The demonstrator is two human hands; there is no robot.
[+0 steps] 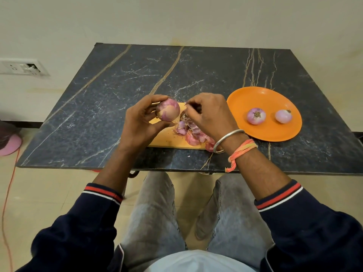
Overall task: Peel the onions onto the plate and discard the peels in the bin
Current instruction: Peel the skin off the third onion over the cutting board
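Onion (168,110), head view: it's up off the surface (117,95), gripped in the left hand (140,122) w/ fingers & thumb curled round it, over the far end of the yellow chopping board (169,141). It looks mostly bare, purple w/ paler patches, so I'd say this one's nearly peeled.

Right hand (211,114) sits just beside it, fingers tucked in, thumb & forefinger pinching what looks like a thin strip of skin (186,107) coming away from the onion's side. It's small & a bit blurred, so that's my read, not a cert.

Under that hand a heap of pinkish peels (193,132) lies on the board, spilling toward its near right corner.

Over to the right, the orange plate (275,132) sits on the surface near the board, carrying two peeled onions: one root-end up (256,116), one beside it but not touching (283,116).

Progress, as I judge it: two done & plated, a third close to done, and no unpeeled ones visible anywhere. What's left: finish stripping this one, set it on the plate, then gather the whole heap of peels & bin it. None of that disposal has begun. No bin that I can pick out from here; there's a pink object on the floor at far left (9,144), can't tell what it is.
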